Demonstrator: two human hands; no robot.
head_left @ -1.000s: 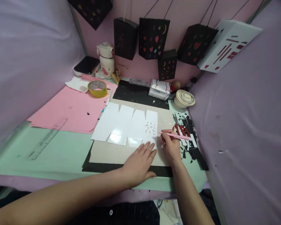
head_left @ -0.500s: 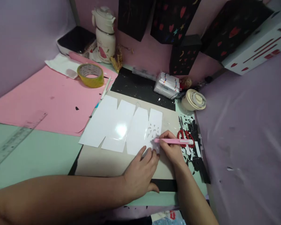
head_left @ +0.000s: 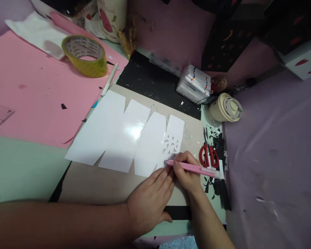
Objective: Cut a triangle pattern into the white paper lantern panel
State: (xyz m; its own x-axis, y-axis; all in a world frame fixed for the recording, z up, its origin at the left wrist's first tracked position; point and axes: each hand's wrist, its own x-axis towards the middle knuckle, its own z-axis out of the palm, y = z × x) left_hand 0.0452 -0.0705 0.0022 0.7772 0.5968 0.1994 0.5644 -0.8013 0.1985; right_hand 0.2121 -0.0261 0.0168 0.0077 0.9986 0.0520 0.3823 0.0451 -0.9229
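Observation:
A white glossy card with notched edges lies on a beige board. Small triangular holes are cut in its right-hand panel. My right hand grips a slim pink craft knife shaped like a pen, its tip down at the card just below the holes. Beside it, my left hand lies flat with fingers stretched over the card's lower right edge, nothing in it. The fingertips of both hands are close together and partly cover that corner.
Red-handled scissors lie among black and white paper scraps at right. Behind stand a marker box and lidded cup. A yellow tape roll rests on pink paper, near a clear ruler.
The view has moved closer and tilted down. My right hand has brought the pink craft knife's tip slightly lower on the card, nearer my left fingers. My left hand stays flat.

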